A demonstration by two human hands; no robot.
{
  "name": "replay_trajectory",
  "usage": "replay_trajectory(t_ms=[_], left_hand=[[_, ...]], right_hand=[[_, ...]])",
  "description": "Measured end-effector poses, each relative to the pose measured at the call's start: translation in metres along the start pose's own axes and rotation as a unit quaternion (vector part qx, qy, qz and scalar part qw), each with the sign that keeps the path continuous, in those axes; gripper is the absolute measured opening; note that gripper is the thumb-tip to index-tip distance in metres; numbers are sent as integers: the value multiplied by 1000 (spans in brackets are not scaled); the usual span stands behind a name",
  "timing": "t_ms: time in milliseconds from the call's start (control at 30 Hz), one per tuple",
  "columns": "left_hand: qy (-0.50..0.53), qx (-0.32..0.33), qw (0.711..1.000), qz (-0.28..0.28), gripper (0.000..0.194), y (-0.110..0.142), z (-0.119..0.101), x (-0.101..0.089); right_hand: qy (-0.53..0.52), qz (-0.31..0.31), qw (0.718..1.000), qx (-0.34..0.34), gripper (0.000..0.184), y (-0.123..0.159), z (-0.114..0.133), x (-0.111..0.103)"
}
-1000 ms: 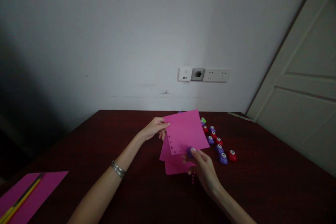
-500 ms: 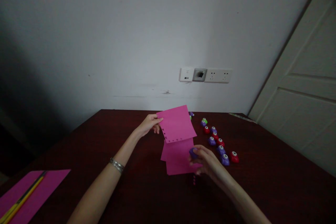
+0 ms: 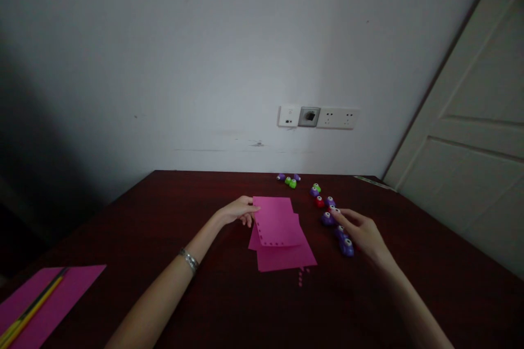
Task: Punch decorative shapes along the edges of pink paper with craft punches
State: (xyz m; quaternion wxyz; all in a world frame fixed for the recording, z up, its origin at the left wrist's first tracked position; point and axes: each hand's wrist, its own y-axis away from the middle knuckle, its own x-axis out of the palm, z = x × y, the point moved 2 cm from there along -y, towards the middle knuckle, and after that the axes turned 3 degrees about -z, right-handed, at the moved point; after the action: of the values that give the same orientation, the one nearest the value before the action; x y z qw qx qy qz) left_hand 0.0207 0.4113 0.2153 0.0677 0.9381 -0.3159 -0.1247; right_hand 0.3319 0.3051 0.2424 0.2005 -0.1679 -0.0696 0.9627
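Note:
Between the thumb and fingers of my left hand (image 3: 239, 211), a pink sheet of paper (image 3: 278, 221) is pinched by its left edge. Small punched holes run along its left and lower edges. Under it, more pink paper (image 3: 286, 259) lies on the table. My right hand (image 3: 362, 232) is closed at a cluster of small craft punches with eye-like white tops. Its fingertips pinch one craft punch (image 3: 337, 211), whose colour they mostly hide. Purple punches (image 3: 327, 219) lie beside the fingertips, and another purple punch (image 3: 347, 247) sits below the hand.
Green punches (image 3: 291, 182) and two purple ones stand near the wall. Pink paper dots (image 3: 301, 279) lie in front of the sheets. At left, pencils (image 3: 35, 305) rest on another pink sheet (image 3: 77, 283). A thin strip (image 3: 374, 182) lies at the back right corner.
My right hand has moved right, from the paper to the punch cluster; the purple punch it held is no longer plainly visible. My left hand has lowered the sheet onto the other papers.

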Motion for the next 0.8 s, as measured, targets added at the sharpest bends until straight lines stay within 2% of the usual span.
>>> replay_trajectory(t_ms=[100, 167, 333, 533, 667, 800], left_hand=[[-35, -38, 998, 20, 28, 1, 2, 0], [-57, -59, 996, 23, 27, 1, 3, -1], [-97, -71, 992, -30, 21, -4, 6, -5], [-129, 6, 987, -97, 21, -9, 8, -7], [-135, 55, 984, -105, 21, -10, 7, -5], [-149, 63, 982, -101, 19, -11, 8, -3]], right_hand=[[139, -52, 988, -45, 41, -13, -10, -15], [208, -71, 975, -33, 47, -23, -19, -26], [312, -73, 947, -6, 55, -46, -38, -53], [373, -18, 927, 41, 50, -63, -62, -69], [387, 20, 920, 56, 44, -68, -74, -70], [385, 35, 921, 49, 38, -69, -81, -68]])
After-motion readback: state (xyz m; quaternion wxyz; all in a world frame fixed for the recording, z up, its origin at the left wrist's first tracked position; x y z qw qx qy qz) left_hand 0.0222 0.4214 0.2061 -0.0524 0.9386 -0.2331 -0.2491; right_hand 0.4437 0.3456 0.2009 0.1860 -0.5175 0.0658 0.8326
